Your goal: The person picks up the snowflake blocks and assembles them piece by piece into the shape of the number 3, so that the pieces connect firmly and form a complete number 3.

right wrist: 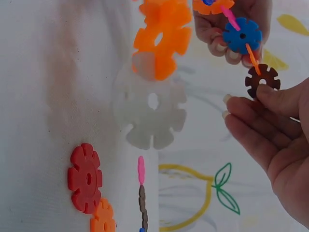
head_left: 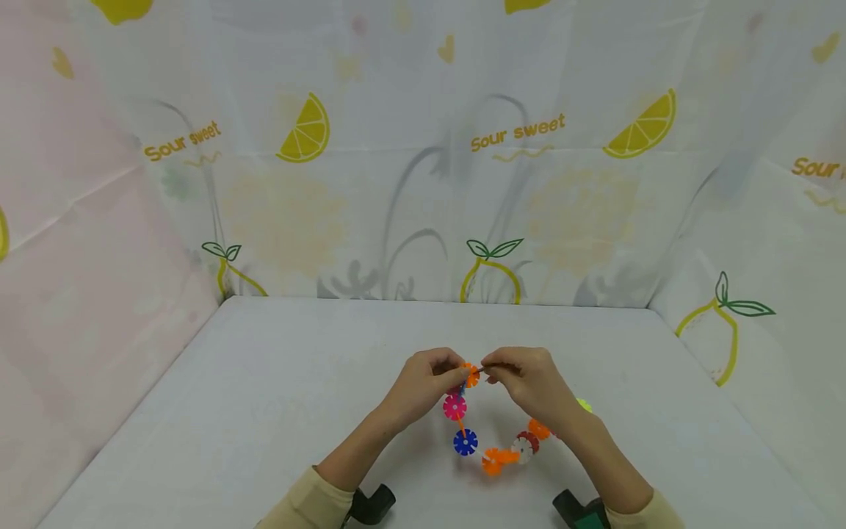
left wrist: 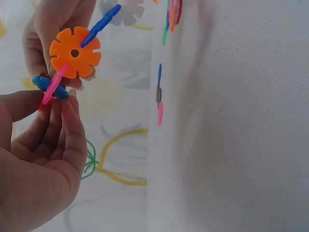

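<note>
Several notched plastic discs are slotted together into a hanging chain. My left hand (head_left: 426, 382) pinches it near its upper end, at an orange disc (head_left: 471, 375) and a light-blue disc (right wrist: 242, 36). Thumb and fingers of my right hand (head_left: 529, 375) pinch a brown disc (right wrist: 263, 79), whose edge meets that orange disc. Below the left hand the chain runs through a pink disc (head_left: 454, 406) and a dark-blue disc (head_left: 465, 442). It then curves right through an orange disc (head_left: 492, 461) and a white disc (head_left: 523, 450) toward the right forearm.
A white tabletop (head_left: 297, 382) lies under both hands, backed by a lemon-print curtain (head_left: 396, 191). In the right wrist view, a red disc (right wrist: 86, 179) shows at lower left. Partly behind my right forearm is a yellow-green disc (head_left: 584, 405). Dark devices (head_left: 373, 505) are by both wrists.
</note>
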A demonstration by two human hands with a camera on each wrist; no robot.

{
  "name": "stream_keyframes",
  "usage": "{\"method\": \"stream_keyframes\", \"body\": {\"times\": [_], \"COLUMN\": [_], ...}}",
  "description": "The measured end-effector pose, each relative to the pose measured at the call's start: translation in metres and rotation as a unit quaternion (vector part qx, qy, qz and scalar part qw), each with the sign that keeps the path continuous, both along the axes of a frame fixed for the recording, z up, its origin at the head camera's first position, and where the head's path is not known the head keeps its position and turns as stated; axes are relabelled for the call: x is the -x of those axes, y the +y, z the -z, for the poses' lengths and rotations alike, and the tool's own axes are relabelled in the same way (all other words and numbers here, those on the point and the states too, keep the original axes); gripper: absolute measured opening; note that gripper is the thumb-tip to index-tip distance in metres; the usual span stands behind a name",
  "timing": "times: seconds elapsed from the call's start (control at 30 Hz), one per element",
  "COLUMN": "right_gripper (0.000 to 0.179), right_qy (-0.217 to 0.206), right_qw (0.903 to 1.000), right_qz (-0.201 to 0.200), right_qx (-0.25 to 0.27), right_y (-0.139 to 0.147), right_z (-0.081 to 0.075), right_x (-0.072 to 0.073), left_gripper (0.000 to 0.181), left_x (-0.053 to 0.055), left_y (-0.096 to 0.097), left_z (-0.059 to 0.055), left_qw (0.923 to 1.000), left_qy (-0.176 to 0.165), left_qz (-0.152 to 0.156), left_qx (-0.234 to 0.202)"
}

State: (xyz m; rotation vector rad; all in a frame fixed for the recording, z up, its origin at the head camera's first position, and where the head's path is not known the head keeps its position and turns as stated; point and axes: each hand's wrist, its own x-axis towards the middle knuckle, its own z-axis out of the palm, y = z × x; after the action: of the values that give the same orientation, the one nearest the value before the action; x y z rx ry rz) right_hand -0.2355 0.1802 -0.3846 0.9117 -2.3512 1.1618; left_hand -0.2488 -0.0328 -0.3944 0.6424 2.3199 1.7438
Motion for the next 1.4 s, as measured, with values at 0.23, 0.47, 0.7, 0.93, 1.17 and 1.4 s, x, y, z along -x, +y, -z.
{"method": "stream_keyframes", "body": {"times": [0.23,0.47,0.7,0.93,1.17,1.4], "right_gripper": [0.013,0.009,0.017,0.024,0.023,0.019], "right_qy": [-0.016,-0.089,-0.167,-0.22,-0.253,-0.266], "right_qw": [0.9983,0.9802,0.951,0.9126,0.876,0.8805], "right_qz": [0.036,0.115,0.156,0.195,0.239,0.234], "right_qx": [-0.041,-0.135,-0.208,-0.284,-0.334,-0.315], "right_y": [0.01,0.026,0.045,0.06,0.065,0.07], "right_z": [-0.002,-0.006,-0.004,-0.003,0.0,0.006], "right_x": [0.005,0.011,0.015,0.014,0.012,0.014], "left_gripper": [0.022,0.025,0.024,0.022,0.023,0.024], "left_x": [0.001,0.001,0.002,0.002,0.002,0.002], "left_y": [-0.002,-0.002,-0.002,-0.002,-0.002,-0.003], "left_z": [-0.001,-0.001,-0.001,0.001,0.001,0.001], "left_qw": [1.0,0.9999,0.9999,0.9999,0.9999,0.9999], "left_qy": [-0.007,-0.015,-0.009,-0.009,-0.012,-0.005], "left_qz": [-0.001,-0.006,-0.006,-0.004,-0.004,-0.004], "left_qx": [-0.005,0.003,0.01,0.003,0.006,0.011]}}
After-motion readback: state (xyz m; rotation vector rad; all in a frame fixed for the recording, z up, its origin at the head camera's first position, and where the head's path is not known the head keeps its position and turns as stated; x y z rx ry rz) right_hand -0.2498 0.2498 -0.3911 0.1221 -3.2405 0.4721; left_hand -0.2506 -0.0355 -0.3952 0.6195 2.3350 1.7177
